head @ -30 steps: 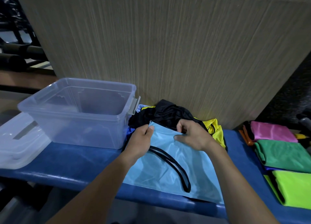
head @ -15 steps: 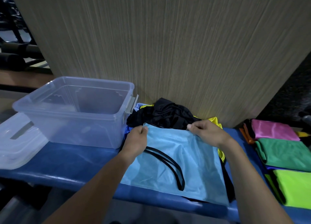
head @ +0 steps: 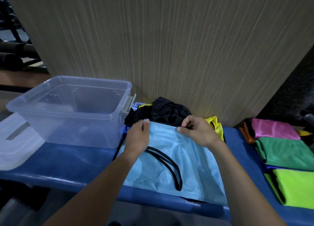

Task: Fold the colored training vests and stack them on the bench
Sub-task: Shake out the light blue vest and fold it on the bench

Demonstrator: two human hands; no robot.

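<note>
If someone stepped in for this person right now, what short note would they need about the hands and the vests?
Left hand pinches the far left corner of the light blue vest; right hand pinches its far edge, further right.
The vest lies spread flat on the blue bench, not yet folded.
Done: pink vest, green vest and lime vest lie folded at the right.
Left: fold the blue one, then the black vest and yellow vest heaped behind it.
</note>
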